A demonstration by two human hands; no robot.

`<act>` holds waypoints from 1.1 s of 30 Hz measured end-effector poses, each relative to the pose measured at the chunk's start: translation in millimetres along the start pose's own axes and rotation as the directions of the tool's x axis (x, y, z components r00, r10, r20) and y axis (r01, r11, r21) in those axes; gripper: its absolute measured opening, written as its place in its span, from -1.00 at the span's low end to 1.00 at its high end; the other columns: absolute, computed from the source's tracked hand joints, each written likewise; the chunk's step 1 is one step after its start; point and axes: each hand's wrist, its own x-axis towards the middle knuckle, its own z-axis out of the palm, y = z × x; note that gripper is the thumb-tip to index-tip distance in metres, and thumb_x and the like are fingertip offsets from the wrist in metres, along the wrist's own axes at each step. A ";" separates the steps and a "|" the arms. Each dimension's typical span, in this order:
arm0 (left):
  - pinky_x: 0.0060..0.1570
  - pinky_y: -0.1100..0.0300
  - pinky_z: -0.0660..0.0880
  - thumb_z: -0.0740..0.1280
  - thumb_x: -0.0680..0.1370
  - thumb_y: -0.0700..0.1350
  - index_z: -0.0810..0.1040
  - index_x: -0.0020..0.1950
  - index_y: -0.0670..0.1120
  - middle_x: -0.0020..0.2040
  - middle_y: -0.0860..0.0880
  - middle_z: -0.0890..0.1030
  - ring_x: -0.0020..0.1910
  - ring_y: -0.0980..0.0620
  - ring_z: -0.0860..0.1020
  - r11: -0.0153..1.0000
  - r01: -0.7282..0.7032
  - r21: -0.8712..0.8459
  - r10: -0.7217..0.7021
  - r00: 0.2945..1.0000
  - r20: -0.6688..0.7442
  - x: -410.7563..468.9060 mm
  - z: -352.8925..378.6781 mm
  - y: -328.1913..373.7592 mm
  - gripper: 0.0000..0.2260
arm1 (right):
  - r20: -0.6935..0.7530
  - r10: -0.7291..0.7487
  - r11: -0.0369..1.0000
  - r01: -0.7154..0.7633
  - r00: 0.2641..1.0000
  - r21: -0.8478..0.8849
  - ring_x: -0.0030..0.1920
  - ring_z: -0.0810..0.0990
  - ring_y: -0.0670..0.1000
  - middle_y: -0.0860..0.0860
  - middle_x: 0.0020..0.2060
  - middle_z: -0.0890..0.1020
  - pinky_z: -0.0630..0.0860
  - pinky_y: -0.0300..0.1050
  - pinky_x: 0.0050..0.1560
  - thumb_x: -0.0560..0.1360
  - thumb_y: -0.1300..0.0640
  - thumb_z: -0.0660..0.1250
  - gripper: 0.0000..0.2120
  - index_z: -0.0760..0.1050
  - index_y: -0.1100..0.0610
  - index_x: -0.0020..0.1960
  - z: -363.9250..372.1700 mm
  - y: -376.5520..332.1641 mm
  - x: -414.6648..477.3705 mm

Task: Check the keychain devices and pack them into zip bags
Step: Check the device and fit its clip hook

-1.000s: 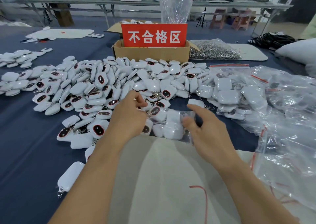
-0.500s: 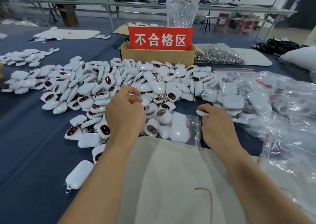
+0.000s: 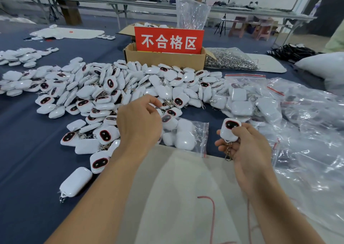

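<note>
A clear zip bag (image 3: 188, 132) with a red seal lay on the blue table (image 3: 28, 141) between the two hands, holding several white keychain devices (image 3: 184, 140). To its right, filled bags (image 3: 242, 102) of the same devices lay heaped among loose plastic. Behind a wide pile (image 3: 96, 87) of loose devices stood a cardboard box (image 3: 163, 61) fronted by a red sign (image 3: 169, 42), and beside it a clear bag of metal rings (image 3: 230, 59). The right hand (image 3: 249, 150) gripped one device (image 3: 229, 129), dark face up, its clasp dangling below the fingers, just right of the zip bag. Half a second earlier that hand was down at the pile's near edge by the bag's seal; since then it had lifted with the device, while the zip bag stayed put. The left hand (image 3: 138, 124) hovered curled over the bag's left end, hiding it; whether it pinched anything could not be told. The sign hid the box's contents.
</note>
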 end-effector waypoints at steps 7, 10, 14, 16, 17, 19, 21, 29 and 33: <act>0.24 -0.04 0.46 0.22 0.41 -0.42 0.71 0.10 0.06 -0.18 0.14 0.71 -0.01 0.04 0.58 0.979 -0.191 0.070 0.180 0.974 0.135 -2.0 13.5 -2.6 -0.50 | 0.049 0.069 0.998 -0.069 0.996 0.002 -0.41 0.62 0.07 0.17 -0.27 0.73 0.56 -0.16 -0.42 0.62 0.32 0.21 -0.83 0.57 0.21 0.00 5.2 -2.2 13.0; 0.22 -0.02 0.46 0.21 0.37 -0.46 0.71 0.14 0.03 -0.13 0.12 0.72 0.04 -0.01 0.59 0.971 -0.222 0.093 0.205 0.966 0.160 3.9 13.9 -7.8 -0.46 | 0.082 0.065 0.998 -0.064 0.995 -0.018 -0.40 0.62 0.07 0.17 -0.28 0.72 0.55 -0.15 -0.41 0.61 0.31 0.22 -0.84 0.58 0.19 -0.01 8.0 0.0 14.8; 0.24 0.12 0.34 0.24 0.39 -0.43 0.65 0.27 0.08 -0.06 0.22 0.63 0.13 0.10 0.43 0.952 -0.288 0.103 0.267 0.946 0.182 1.7 19.6 -8.7 -0.41 | 0.088 0.076 0.997 -0.074 0.993 -0.030 -0.39 0.62 0.07 0.19 -0.27 0.72 0.55 -0.17 -0.42 0.59 0.32 0.23 -0.83 0.60 0.19 0.02 7.9 0.4 15.5; 0.26 0.15 0.25 0.27 0.46 -0.30 0.60 0.33 0.11 0.02 0.23 0.63 0.09 0.15 0.39 0.941 -0.312 0.129 0.274 0.930 0.246 2.1 21.7 -10.4 -0.48 | 0.086 0.080 0.996 -0.078 0.993 -0.031 -0.40 0.61 0.07 0.19 -0.27 0.72 0.55 -0.17 -0.43 0.59 0.33 0.22 -0.81 0.60 0.19 0.02 6.8 -1.0 14.7; 0.27 0.14 0.26 0.24 0.47 -0.21 0.60 0.33 0.12 0.03 0.23 0.62 0.09 0.14 0.40 0.947 -0.303 0.110 0.263 0.924 0.277 2.8 21.2 -10.5 -0.52 | 0.087 0.081 0.996 -0.079 0.993 -0.033 -0.40 0.61 0.08 0.19 -0.27 0.72 0.54 -0.17 -0.43 0.59 0.33 0.22 -0.81 0.60 0.19 0.02 6.3 -1.5 14.1; 0.32 0.05 0.30 0.16 0.44 -0.07 0.63 0.29 0.12 0.13 0.19 0.62 0.18 0.08 0.43 0.951 -0.303 0.065 0.269 0.909 0.318 4.3 21.2 -10.7 -0.53 | 0.089 0.080 0.996 -0.076 0.993 -0.041 -0.40 0.62 0.07 0.18 -0.28 0.72 0.54 -0.17 -0.43 0.59 0.33 0.22 -0.80 0.61 0.19 0.02 6.0 -2.0 13.1; 0.40 0.01 0.27 0.14 0.45 -0.02 0.67 0.23 0.11 0.33 0.13 0.56 0.36 0.07 0.39 0.935 -0.348 0.066 0.302 0.880 0.368 2.5 23.0 -9.1 -0.55 | 0.087 0.080 0.996 -0.075 0.993 -0.055 -0.40 0.61 0.07 0.17 -0.28 0.72 0.54 -0.16 -0.41 0.59 0.33 0.22 -0.81 0.60 0.18 0.02 6.5 -2.1 12.5; 0.47 0.07 0.21 0.10 0.49 -0.02 0.66 0.29 0.11 0.49 0.11 0.44 0.51 0.13 0.28 0.891 -0.444 0.092 0.373 0.833 0.409 0.3 23.3 -10.2 -0.53 | 0.091 0.085 0.992 -0.076 0.992 -0.104 -0.37 0.62 0.08 0.18 -0.25 0.73 0.54 -0.13 -0.37 0.60 0.31 0.23 -0.83 0.60 0.18 0.02 9.3 -0.8 13.2; 0.47 -0.08 0.28 0.19 0.43 -0.19 0.76 0.04 0.04 0.37 0.07 0.57 0.43 0.05 0.41 0.916 -0.401 -0.003 0.394 0.899 0.189 6.2 9.9 -8.6 -0.61 | 0.096 0.081 0.992 -0.072 0.992 -0.100 -0.38 0.63 0.06 0.19 -0.24 0.73 0.54 -0.15 -0.39 0.61 0.31 0.23 -0.83 0.60 0.18 0.01 9.3 -1.6 13.3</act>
